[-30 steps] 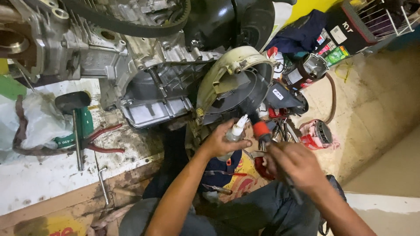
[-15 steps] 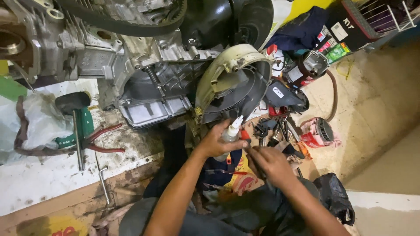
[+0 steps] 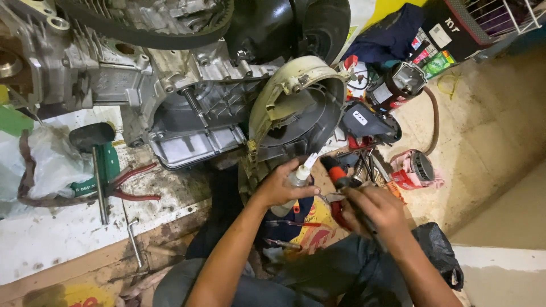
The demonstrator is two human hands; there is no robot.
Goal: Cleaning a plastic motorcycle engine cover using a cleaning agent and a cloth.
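My left hand (image 3: 280, 186) grips a small clear squeeze bottle (image 3: 300, 177) with a white nozzle, its tip pointing up and to the right. Just right of it, my right hand (image 3: 372, 209) holds a tool with an orange and black handle (image 3: 336, 173), whose end sits close to the bottle's nozzle. Both hands hover in front of a cream-coloured round engine cover (image 3: 296, 108) fixed to a grey engine casing (image 3: 193, 113).
A green-handled hammer (image 3: 98, 165) and red-handled pliers (image 3: 132, 185) lie at the left on a dirty white board (image 3: 51, 239). Several tools, a black motor part (image 3: 398, 85) and a red device (image 3: 415, 170) lie at the right. A black bag (image 3: 435, 250) rests by my leg.
My right hand dropped towards the tools on the floor, then came back up with the orange-handled tool beside the bottle. My left hand stayed nearly still with the bottle.
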